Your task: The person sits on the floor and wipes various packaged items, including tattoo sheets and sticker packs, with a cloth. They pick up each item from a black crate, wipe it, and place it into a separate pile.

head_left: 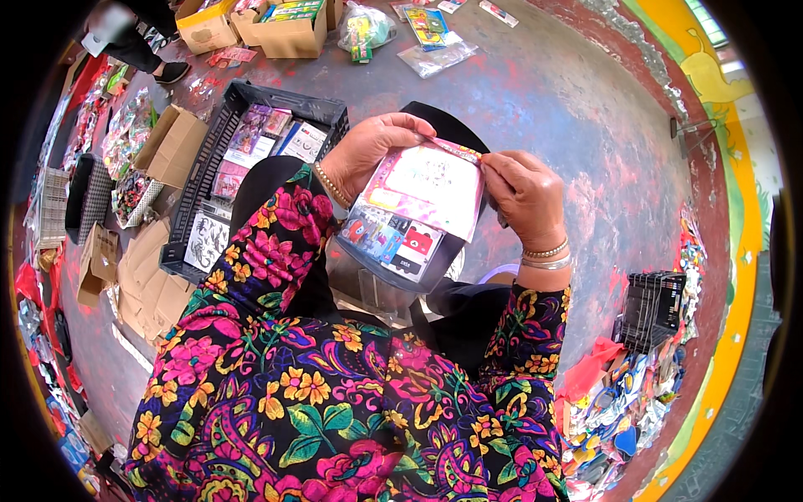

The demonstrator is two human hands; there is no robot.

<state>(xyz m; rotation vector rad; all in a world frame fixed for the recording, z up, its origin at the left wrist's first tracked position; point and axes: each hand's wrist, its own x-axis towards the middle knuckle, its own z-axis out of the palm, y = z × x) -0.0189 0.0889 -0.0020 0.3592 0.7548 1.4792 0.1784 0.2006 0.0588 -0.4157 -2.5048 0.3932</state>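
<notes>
1. Head view, left side: an open brown cardboard box [177, 146] stands on the grey, paint-smeared floor [577, 100]; just right of it, a long black plastic crate [199, 188] with slatted walls holds flat printed packets.
2. Left hand [372, 151], with a gold beaded bracelet at its wrist; its fingers are clamped on the upper left edge of a flat, white-faced, pink-bordered packet [418, 188].
3. That packet is between both hands; a red bear-shaped print [417, 241] shows just below its lower edge.
4. Right hand [523, 188]; its fingers are pinched together on the packet's upper right corner.
5. Far right: a heap of colourful small goods [619, 410]; a smaller black crate [652, 311] beside it.
</notes>
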